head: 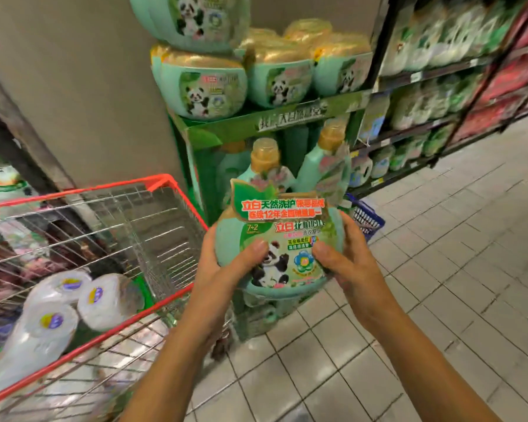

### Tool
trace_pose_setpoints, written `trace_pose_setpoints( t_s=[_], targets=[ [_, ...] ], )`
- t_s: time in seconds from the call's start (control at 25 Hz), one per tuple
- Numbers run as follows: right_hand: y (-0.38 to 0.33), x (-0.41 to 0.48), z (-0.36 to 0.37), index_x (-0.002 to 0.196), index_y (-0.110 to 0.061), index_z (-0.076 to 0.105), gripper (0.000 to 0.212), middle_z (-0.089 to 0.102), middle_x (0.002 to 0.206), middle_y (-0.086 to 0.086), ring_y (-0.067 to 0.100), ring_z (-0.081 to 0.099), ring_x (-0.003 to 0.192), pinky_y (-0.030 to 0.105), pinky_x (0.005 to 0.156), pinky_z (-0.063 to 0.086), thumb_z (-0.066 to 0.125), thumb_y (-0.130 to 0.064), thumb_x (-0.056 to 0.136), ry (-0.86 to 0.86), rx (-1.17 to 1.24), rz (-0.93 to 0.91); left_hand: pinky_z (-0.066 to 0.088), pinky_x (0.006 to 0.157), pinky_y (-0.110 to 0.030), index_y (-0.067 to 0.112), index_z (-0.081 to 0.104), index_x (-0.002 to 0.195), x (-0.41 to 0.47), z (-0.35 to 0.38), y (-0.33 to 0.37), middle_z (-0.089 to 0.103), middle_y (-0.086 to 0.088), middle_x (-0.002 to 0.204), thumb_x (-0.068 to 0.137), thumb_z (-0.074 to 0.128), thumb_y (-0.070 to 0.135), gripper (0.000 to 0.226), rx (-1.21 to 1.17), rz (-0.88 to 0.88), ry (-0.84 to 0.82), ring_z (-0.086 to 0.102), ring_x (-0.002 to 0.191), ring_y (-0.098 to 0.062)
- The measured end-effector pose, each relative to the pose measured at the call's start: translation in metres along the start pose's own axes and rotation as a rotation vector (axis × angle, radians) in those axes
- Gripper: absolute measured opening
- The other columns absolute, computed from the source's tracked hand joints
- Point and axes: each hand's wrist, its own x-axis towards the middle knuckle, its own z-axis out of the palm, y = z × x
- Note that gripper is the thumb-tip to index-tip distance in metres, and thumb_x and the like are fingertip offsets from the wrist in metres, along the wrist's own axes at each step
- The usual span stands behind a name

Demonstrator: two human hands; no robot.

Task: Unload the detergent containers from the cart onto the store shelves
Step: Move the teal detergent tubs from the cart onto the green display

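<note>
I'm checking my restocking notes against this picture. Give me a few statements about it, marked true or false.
1. The left hand and right hand both hold the green detergent bottle. True.
2. Its label shows a tiger. False: it shows a panda.
3. The cart has a blue rim. False: the rim is red.
4. White wrapped rolls lie in the cart. True.
5. Similar bottles stand on top of the green display stand. True.

One head-worn wide-angle view faces forward and down, close above left hand [223, 269], right hand [345, 257] and bottle [284, 226]; cart [160, 180] lies left.
</note>
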Motion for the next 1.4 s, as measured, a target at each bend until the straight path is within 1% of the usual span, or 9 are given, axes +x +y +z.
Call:
trace_pose_setpoints(
  t_s=[0.2,0.4,0.56,0.68,0.8,1.0,1.08,1.2,1.4],
  targets=[
    [-0.028,0.038,-0.063,0.13,-0.022,0.047,0.072,0.069,0.115,0.004,0.023,0.069,0.103,0.027,0.074,0.057,0.079,-0.026,0.065,-0.071,-0.045,-0.022,0.057,0.072,-0.022,0.028,0.046,0.134,0.032,0.06,-0.005,0.069,-0.001,0.119,0.056,0.079,0.044,0.086,0.014,0.012,0.036,0.069,0.105,-0.019],
    [-0.049,0.109,-0.088,0.133,-0.027,0.044,0.076,0.064,0.124,0.005,0.023,0.065,0.11,0.029,0.079,0.056,0.077,-0.03,0.066,-0.156,-0.05,-0.101,0.058,0.084,-0.036,0.03,0.043,0.134,0.094,0.088,0.015,0.069,0.001,0.119,0.056,0.081,0.046,0.088,0.085,0.108,0.045,0.067,0.108,-0.02],
    [-0.075,0.183,-0.093,0.126,-0.038,0.048,0.065,0.067,0.118,-0.006,0.016,0.066,0.108,0.026,0.079,0.056,0.077,-0.028,0.068,-0.254,-0.052,-0.224,0.056,0.084,-0.029,0.025,0.041,0.138,0.154,0.102,0.044,0.067,0.0,0.123,0.051,0.087,0.051,0.102,0.133,0.248,0.041,0.065,0.111,-0.019],
    [-0.104,0.236,-0.088,0.136,-0.028,0.04,0.082,0.064,0.124,0.001,0.021,0.064,0.112,0.03,0.081,0.056,0.083,-0.03,0.066,-0.326,-0.031,-0.265,0.056,0.079,-0.024,0.026,0.041,0.137,0.194,0.11,0.073,0.066,-0.001,0.124,0.057,0.081,0.039,0.091,0.142,0.344,0.092,0.065,0.111,-0.018],
    [-0.13,0.285,-0.082,0.141,-0.024,0.034,0.09,0.065,0.124,0.0,0.022,0.064,0.113,0.03,0.081,0.056,0.083,-0.028,0.065,-0.39,-0.01,-0.31,0.055,0.086,-0.03,0.034,0.046,0.131,0.229,0.119,0.104,0.064,0.0,0.125,0.056,0.078,0.045,0.082,0.224,0.42,0.131,0.064,0.113,-0.018],
    [-0.167,0.356,-0.075,0.142,-0.024,0.032,0.088,0.065,0.124,0.002,0.024,0.064,0.112,0.031,0.082,0.056,0.079,-0.027,0.068,-0.502,-0.015,-0.415,0.05,0.098,-0.042,0.042,0.056,0.125,0.273,0.129,0.14,0.064,0.004,0.125,0.046,0.077,0.071,0.087,0.437,0.525,0.357,0.061,0.115,-0.014],
    [-0.184,0.382,-0.069,0.138,-0.022,0.036,0.083,0.065,0.122,0.002,0.023,0.065,0.111,0.031,0.08,0.057,0.081,-0.027,0.069,-0.565,-0.016,-0.459,0.053,0.09,-0.034,0.043,0.05,0.128,0.289,0.133,0.148,0.068,0.005,0.119,0.046,0.079,0.069,0.091,0.43,0.577,0.458,0.065,0.109,-0.009],
    [-0.201,0.415,-0.058,0.135,-0.024,0.037,0.086,0.062,0.126,0.006,0.024,0.065,0.112,0.032,0.079,0.057,0.086,-0.034,0.065,-0.639,-0.032,-0.459,0.058,0.076,-0.03,0.045,0.046,0.113,0.305,0.136,0.162,0.075,0.004,0.103,0.045,0.083,0.063,0.079,0.4,0.601,0.556,0.071,0.095,-0.011],
    [-0.205,0.457,-0.054,0.133,-0.034,0.036,0.097,0.058,0.131,0.002,0.021,0.063,0.115,0.036,0.082,0.057,0.091,-0.041,0.053,-0.661,-0.116,-0.428,0.056,0.088,-0.036,0.04,0.059,0.124,0.318,0.134,0.18,0.074,0.012,0.106,0.04,0.063,0.088,0.097,0.835,0.553,0.774,0.067,0.101,-0.003]
  ],
)
